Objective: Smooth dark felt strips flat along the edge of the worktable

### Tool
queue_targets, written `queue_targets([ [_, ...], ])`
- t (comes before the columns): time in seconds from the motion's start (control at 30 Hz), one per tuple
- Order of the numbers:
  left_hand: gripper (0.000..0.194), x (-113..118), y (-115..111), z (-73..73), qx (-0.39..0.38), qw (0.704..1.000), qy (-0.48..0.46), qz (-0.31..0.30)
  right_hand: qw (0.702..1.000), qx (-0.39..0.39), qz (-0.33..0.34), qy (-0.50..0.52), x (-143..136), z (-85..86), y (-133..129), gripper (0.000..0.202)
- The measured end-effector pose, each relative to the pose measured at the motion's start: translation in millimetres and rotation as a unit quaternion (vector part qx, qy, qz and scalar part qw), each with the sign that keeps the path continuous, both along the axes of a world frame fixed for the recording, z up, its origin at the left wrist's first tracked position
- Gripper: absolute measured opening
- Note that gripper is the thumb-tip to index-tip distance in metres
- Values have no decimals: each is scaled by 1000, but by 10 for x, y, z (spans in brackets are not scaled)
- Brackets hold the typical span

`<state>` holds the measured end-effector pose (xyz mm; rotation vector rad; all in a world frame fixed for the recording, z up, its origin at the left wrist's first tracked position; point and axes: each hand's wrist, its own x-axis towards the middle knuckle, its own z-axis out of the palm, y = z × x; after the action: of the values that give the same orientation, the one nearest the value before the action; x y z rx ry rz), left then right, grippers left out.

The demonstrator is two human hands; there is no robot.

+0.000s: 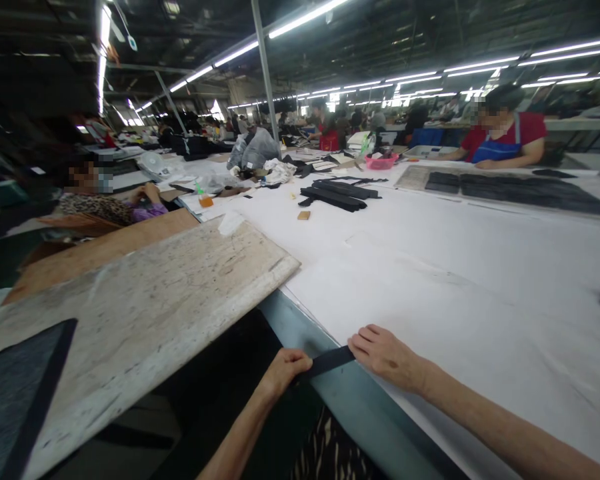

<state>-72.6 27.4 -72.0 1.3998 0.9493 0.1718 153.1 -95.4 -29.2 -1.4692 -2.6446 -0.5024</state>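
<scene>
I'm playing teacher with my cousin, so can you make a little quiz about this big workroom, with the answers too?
1. True or false: the left hand and the right hand touch the same black strip.
2. What color is the basket on the white-topped table? A) green B) pink C) black
3. Fill in: the person at the far right wears a ____ apron.

Key: 1. True; 2. B; 3. blue

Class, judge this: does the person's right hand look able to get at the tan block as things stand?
Probably yes, perhaps with a lean: only white tabletop shows between the right hand and the tan block, though that hand now touches the black strip.
</scene>
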Motion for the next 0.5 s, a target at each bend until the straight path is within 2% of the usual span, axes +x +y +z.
queue_targets([
  [0.2, 31, -46, -6, 163, 17, 1000, 8, -13, 1000, 6, 7, -23, 130, 37, -98, 23],
  [0.5, 32, -23, -41, 159, 22, 999, 24, -2, 998, 58, -20, -19, 273, -46, -173, 29],
])
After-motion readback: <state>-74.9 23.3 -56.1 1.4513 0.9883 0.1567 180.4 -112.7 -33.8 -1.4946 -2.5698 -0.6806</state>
